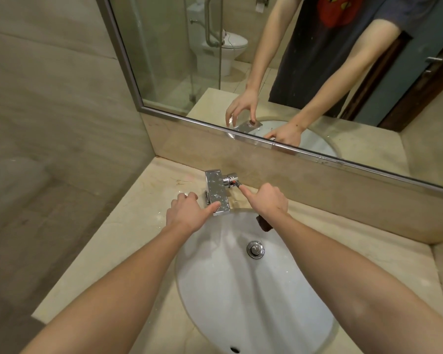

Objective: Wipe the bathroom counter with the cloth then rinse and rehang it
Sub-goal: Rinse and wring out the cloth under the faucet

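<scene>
Judging by the reach to the tap (216,192), at the start of the rinse, with no water seen running yet. Right hand (266,200) with forefinger stretched straight onto the lever (232,181) just ahead of it, other fingers curled under, seemingly pinching the cloth (264,224). Left hand (187,213) spread and arched, thumb pressed on the spout's front corner, fingertips lowered toward the counter (128,226) beside the tap, gripping nothing. Next, probably: nudge the lever over with that one forefinger, firmly enough for a slick chrome stub, then swing the cloth out from under the right hand to just below the left thumb, into the path of the stream and over the basin (215,277). Of the cloth, only a small dark brown wad on show, tucked beneath the right wrist and hanging over the basin's rim; bunched rather than spread; wet or dry impossible to tell
</scene>
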